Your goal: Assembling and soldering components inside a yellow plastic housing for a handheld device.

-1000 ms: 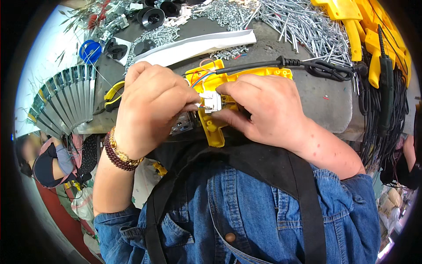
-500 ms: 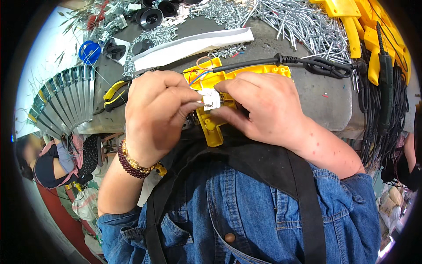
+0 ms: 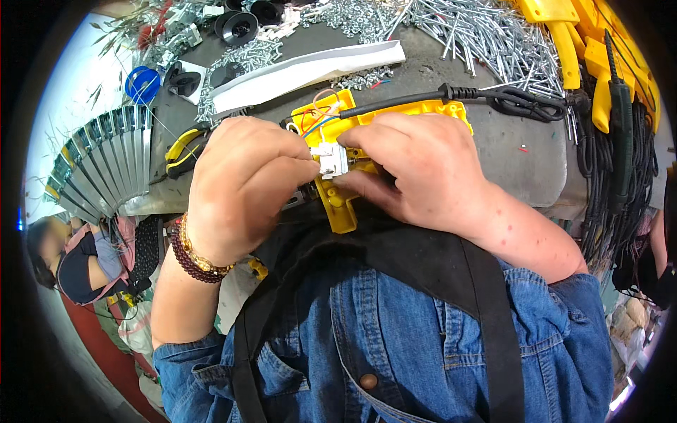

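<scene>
at the far left a fanned stack of grey metal blades [image 3: 95, 173] lay over the edge of the grey workbench [image 3: 522, 158], out of the way of the hands, and a pair of yellow-handled pliers [image 3: 182, 149] sat just beside the left hand, seemingly kept close for quick use. the left hand [image 3: 243, 187] was curled closed, its fingertips pinching the small white switch block [image 3: 331, 161] from the left, so the part was held against the shell rather than resting loose. that block sat in the middle of the yellow plastic housing [image 3: 338, 208], which lay open side up on the bench right in front of the person's chest, probably so the cavity faced the eyes. thin coloured wires [image 3: 317, 116] looped up from the block at the housing's upper end. the right hand [image 3: 423, 173] was closed over the housing's right part, fingers pressing the block from the other side and steadying the shell. a black power cord [image 3: 423, 97] ran out rightward from the housing. beyond it lay a heap of silver screws [image 3: 486, 39], and at the far right spare yellow shells [image 3: 585, 42].
</scene>
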`<action>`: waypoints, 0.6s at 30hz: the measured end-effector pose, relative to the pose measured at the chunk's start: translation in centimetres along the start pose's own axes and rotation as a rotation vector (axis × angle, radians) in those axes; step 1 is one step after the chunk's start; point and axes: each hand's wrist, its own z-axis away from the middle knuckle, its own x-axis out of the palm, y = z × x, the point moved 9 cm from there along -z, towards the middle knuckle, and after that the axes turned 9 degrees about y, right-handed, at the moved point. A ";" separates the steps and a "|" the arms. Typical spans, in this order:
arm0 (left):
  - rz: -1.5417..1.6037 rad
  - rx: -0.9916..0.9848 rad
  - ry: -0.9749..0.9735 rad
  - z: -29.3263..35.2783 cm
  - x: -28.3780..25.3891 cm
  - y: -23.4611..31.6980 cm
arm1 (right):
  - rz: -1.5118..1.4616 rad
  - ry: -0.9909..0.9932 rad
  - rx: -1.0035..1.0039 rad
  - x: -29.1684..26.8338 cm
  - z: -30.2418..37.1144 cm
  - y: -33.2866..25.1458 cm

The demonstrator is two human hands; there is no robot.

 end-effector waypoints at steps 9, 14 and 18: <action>0.021 0.018 -0.070 -0.6 0.3 0.3 | -0.022 -0.025 0.025 0.3 -0.2 0.3; -0.010 0.048 -0.097 -0.6 0.5 0.6 | -0.039 -0.034 0.035 0.3 -0.1 0.4; 0.011 0.018 -0.094 -0.2 0.4 -0.1 | -0.022 -0.034 0.030 0.4 -0.1 0.3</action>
